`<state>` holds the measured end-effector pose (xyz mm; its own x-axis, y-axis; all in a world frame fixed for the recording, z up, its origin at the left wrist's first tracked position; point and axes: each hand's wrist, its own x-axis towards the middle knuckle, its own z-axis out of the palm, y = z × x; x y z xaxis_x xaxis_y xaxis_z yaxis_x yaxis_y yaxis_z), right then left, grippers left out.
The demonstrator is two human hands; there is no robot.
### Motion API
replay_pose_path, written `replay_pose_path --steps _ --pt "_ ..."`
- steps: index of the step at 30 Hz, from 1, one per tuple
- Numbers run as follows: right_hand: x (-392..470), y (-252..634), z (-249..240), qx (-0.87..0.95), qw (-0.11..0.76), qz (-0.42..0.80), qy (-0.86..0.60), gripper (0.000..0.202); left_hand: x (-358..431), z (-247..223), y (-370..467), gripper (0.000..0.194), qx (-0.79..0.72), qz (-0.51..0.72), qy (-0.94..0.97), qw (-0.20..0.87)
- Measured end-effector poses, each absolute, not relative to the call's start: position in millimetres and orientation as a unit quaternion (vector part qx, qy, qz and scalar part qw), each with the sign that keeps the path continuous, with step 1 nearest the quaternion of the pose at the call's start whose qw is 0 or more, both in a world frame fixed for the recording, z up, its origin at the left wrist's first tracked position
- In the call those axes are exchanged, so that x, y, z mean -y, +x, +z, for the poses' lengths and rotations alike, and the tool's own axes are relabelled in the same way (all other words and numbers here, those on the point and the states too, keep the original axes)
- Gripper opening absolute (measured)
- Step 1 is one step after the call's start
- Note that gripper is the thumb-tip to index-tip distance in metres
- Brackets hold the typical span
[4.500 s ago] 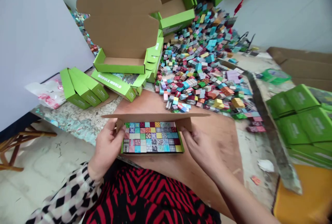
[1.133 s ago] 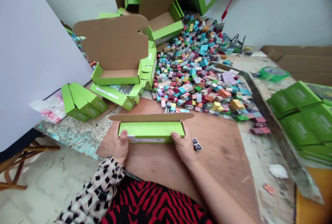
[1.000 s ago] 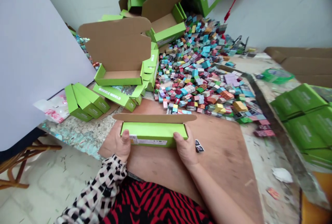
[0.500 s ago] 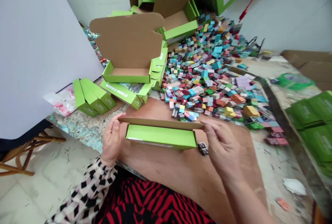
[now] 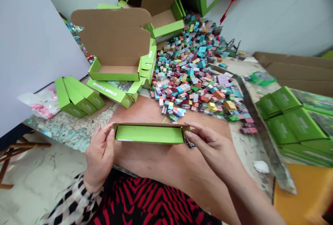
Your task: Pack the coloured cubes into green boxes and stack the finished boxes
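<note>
A green cardboard box [image 5: 149, 134] is held level in front of me, its long side facing me and the brown edge of its lid showing along the top. My left hand [image 5: 100, 153] pinches the box's left end between thumb and fingers. At the opposite end, my right hand [image 5: 208, 145] grips the lid corner with thumb and forefinger. A small black-and-white block [image 5: 190, 144] lies on the brown board [image 5: 156, 157] beside my right fingertips, partly hidden by them. What is inside the box cannot be seen.
Colourful small blocks [image 5: 192, 82] are heaped beyond the board. An open green box [image 5: 114, 75] stands at back left, near several closed green boxes [image 5: 78, 98]. More green boxes [image 5: 293, 124] are stacked at right past a metal-like strip [image 5: 260, 127].
The box's lid has come down closer over its front side, with both hands still at its ends. My view has turned right, bringing the stacked boxes further in.
</note>
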<state>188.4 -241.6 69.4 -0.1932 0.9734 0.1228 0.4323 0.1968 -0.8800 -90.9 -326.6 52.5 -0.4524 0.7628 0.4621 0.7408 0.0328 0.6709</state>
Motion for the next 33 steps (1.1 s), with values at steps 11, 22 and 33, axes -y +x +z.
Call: replay_pose_path --steps 11,22,33 --pt "248 190 61 0.759 0.388 0.226 -0.471 0.019 333 44 -86 0.025 -0.704 0.535 0.455 0.1" --pt "249 191 34 0.718 0.427 0.267 -0.481 0.022 334 52 -78 0.025 -0.726 0.53 0.428 0.09" --pt "249 195 35 0.821 0.402 0.188 -0.358 0.043 345 27 -102 0.034 -0.6 0.539 0.572 0.15"
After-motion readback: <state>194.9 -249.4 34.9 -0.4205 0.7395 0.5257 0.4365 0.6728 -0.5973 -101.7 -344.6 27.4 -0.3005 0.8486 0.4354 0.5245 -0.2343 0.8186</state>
